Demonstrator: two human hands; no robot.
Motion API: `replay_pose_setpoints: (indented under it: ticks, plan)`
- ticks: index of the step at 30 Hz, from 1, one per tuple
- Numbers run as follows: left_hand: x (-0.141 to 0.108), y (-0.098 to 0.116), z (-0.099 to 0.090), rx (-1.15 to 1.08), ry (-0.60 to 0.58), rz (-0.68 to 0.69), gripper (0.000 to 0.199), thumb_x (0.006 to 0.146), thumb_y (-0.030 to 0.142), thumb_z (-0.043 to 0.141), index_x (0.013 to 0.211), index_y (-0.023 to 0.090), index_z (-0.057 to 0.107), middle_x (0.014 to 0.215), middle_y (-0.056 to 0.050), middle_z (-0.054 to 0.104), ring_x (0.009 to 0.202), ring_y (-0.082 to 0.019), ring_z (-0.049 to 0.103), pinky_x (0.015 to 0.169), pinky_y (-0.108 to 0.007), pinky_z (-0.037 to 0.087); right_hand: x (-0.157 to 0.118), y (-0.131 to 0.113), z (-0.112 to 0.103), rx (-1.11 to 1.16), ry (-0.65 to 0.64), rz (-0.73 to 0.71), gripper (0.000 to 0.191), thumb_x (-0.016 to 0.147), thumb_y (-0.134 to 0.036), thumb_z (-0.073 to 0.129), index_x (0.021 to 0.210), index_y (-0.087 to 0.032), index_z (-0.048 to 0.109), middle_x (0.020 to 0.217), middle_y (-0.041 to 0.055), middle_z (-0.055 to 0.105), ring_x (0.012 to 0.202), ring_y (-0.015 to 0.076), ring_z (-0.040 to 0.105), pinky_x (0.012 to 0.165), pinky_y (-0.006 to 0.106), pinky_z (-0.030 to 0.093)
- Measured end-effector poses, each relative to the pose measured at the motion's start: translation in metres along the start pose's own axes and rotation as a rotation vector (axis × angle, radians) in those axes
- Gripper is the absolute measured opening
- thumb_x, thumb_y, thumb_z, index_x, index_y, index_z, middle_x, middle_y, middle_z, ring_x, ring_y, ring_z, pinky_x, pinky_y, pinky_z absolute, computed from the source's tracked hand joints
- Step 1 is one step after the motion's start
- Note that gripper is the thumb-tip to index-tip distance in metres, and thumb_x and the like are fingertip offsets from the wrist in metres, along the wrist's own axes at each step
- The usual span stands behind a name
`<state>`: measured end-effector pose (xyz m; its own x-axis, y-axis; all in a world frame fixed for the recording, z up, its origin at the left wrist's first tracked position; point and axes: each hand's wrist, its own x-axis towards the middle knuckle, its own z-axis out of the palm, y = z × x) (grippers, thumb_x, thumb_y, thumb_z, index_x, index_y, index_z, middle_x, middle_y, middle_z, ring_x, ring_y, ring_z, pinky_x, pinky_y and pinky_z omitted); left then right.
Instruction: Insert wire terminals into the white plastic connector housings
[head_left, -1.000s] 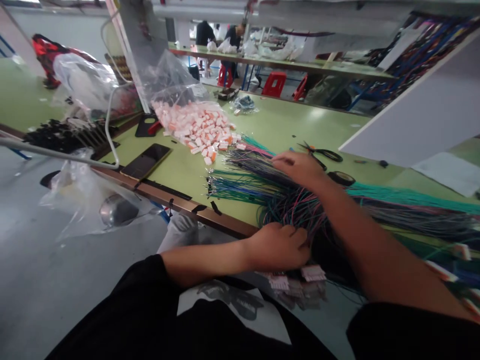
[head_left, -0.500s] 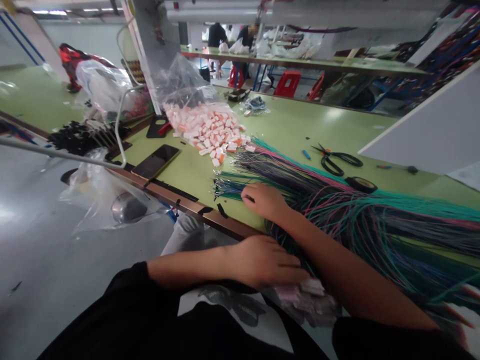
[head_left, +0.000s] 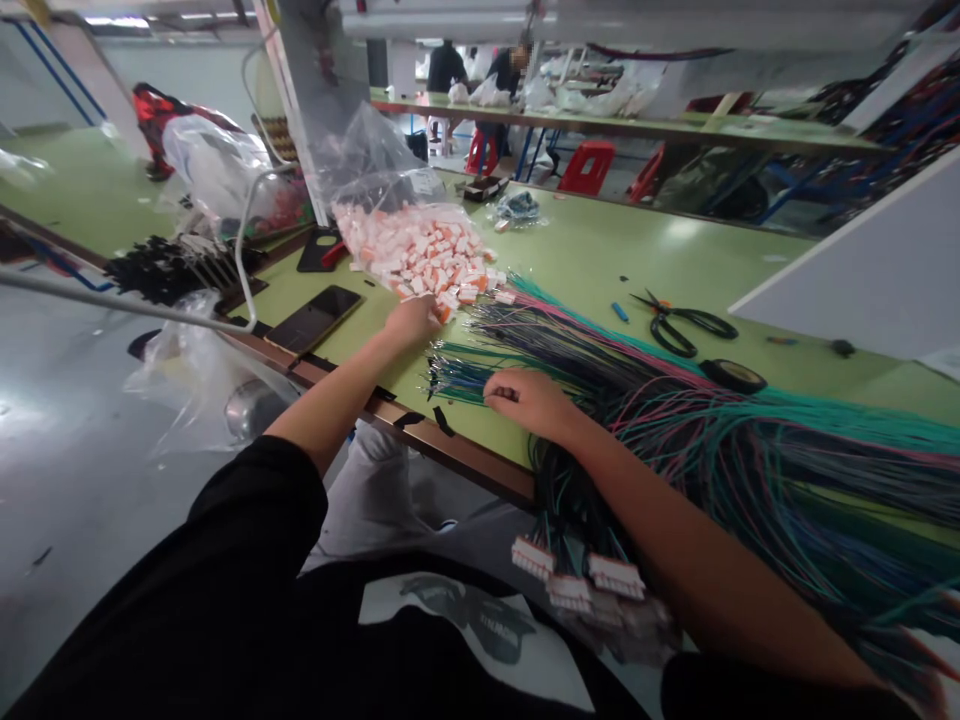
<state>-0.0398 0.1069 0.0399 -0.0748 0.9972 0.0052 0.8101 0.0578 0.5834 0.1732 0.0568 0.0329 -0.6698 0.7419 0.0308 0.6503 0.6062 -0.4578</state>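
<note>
My left hand (head_left: 414,322) is at the near edge of a pile of white and orange connectors (head_left: 442,258) spilling from a clear bag; its fingers are closed, and what they hold is hidden. My right hand (head_left: 534,402) rests on the green table (head_left: 405,372) with fingers curled by the tips of a bundle of blue and green wires (head_left: 466,376); whether it grips any is hidden. Long teal, pink and dark wires (head_left: 795,425) stretch to the right. Below my right forearm, wired white connectors (head_left: 570,592) hang off the table's edge.
Black-handled scissors (head_left: 686,322) and a black tape roll (head_left: 733,376) lie behind the wires. A phone (head_left: 315,318) is near the table's left edge. A metal rod (head_left: 244,225) crosses at the left. Two people stand at a far table.
My left hand has moved from over the hanging connectors up and left to the connector pile, uncovering the hanging ones. My right hand has stayed almost in place. The view has shifted slightly.
</note>
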Motion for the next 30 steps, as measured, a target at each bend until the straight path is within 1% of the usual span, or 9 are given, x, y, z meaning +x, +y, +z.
replay_pose_setpoints:
  ticks: [4, 8, 11, 14, 17, 19, 22, 25, 30]
  plan:
    - [-0.004, -0.008, -0.002, -0.169, 0.184, -0.016, 0.028, 0.071, 0.016, 0.061, 0.098, 0.011, 0.064, 0.093, -0.009, 0.066, 0.085, -0.019, 0.059, 0.077, -0.029, 0.046, -0.001, 0.005, -0.002, 0.108, 0.029, 0.032, 0.009, 0.074, -0.018, 0.054, 0.067, -0.018, 0.06, 0.061, -0.002, 0.058, 0.056, 0.0101, 0.05, 0.058, 0.022, 0.034]
    - [-0.028, -0.011, -0.012, -0.691, 0.277, -0.008, 0.028, 0.071, 0.013, 0.062, 0.098, 0.009, 0.063, 0.084, -0.006, 0.061, 0.063, -0.011, 0.055, 0.065, -0.027, 0.047, -0.002, 0.006, -0.01, 0.059, 0.046, 0.078, 0.01, 0.073, -0.017, 0.052, 0.065, -0.018, 0.058, 0.062, -0.0021, 0.059, 0.057, 0.0101, 0.05, 0.058, 0.022, 0.034]
    - [-0.059, -0.018, -0.015, -1.047, 0.229, 0.028, 0.019, 0.067, 0.009, 0.064, 0.086, 0.011, 0.065, 0.07, -0.001, 0.058, 0.059, -0.008, 0.052, 0.061, -0.024, 0.046, -0.004, 0.005, -0.02, 0.023, -0.069, 0.106, 0.009, 0.076, -0.02, 0.053, 0.071, -0.018, 0.061, 0.068, -0.0011, 0.062, 0.061, 0.0107, 0.053, 0.059, 0.021, 0.034]
    - [-0.085, -0.028, -0.013, -1.319, 0.143, -0.014, 0.015, 0.065, 0.01, 0.069, 0.079, 0.013, 0.066, 0.066, 0.001, 0.059, 0.056, -0.006, 0.052, 0.057, -0.021, 0.044, -0.009, -0.003, -0.026, -0.192, -0.231, 0.103, 0.01, 0.076, -0.02, 0.055, 0.079, -0.018, 0.064, 0.078, 0.0017, 0.067, 0.071, 0.0135, 0.057, 0.058, 0.022, 0.031]
    - [-0.102, -0.037, -0.009, -1.445, 0.111, -0.014, 0.02, 0.061, 0.012, 0.075, 0.079, 0.015, 0.067, 0.069, 0.001, 0.062, 0.055, -0.005, 0.054, 0.055, -0.019, 0.045, -0.014, -0.015, -0.025, -0.479, -0.275, 0.105, 0.015, 0.077, -0.015, 0.05, 0.077, -0.017, 0.065, 0.086, 0.006, 0.069, 0.079, 0.017, 0.058, 0.055, 0.025, 0.024]
    - [-0.108, -0.041, -0.006, -1.477, 0.073, 0.006, 0.025, 0.058, 0.014, 0.079, 0.08, 0.014, 0.068, 0.07, 0.001, 0.063, 0.056, -0.005, 0.054, 0.055, -0.018, 0.046, -0.016, -0.02, -0.024, -0.539, -0.294, 0.088, 0.018, 0.077, -0.013, 0.046, 0.074, -0.017, 0.064, 0.085, 0.0063, 0.068, 0.078, 0.017, 0.057, 0.055, 0.026, 0.023]
    - [-0.115, -0.042, -0.002, -1.477, -0.001, 0.054, 0.029, 0.056, 0.013, 0.081, 0.082, 0.016, 0.067, 0.073, 0.001, 0.064, 0.058, -0.006, 0.054, 0.054, -0.018, 0.045, -0.016, -0.016, -0.028, -0.422, -0.308, 0.085, 0.012, 0.07, -0.012, 0.05, 0.068, -0.018, 0.06, 0.074, 0.0023, 0.065, 0.068, 0.014, 0.053, 0.054, 0.025, 0.024]
    - [-0.12, -0.039, 0.002, -1.454, -0.067, 0.12, 0.03, 0.057, 0.011, 0.081, 0.081, 0.017, 0.065, 0.078, 0.0, 0.065, 0.06, -0.005, 0.052, 0.053, -0.016, 0.042, -0.015, -0.003, -0.035, -0.151, -0.254, 0.108, 0.007, 0.063, -0.012, 0.052, 0.062, -0.018, 0.056, 0.061, -0.0019, 0.056, 0.058, 0.0107, 0.047, 0.055, 0.023, 0.029]
    - [-0.125, -0.029, 0.013, -1.383, -0.159, 0.107, 0.04, 0.056, 0.008, 0.079, 0.091, 0.018, 0.063, 0.075, 0.003, 0.062, 0.06, -0.006, 0.051, 0.054, -0.017, 0.041, -0.014, -0.006, -0.027, 0.402, -0.182, 0.008, 0.014, 0.067, -0.026, 0.056, 0.077, -0.018, 0.062, 0.061, -0.0037, 0.055, 0.057, 0.0101, 0.049, 0.057, 0.023, 0.037]
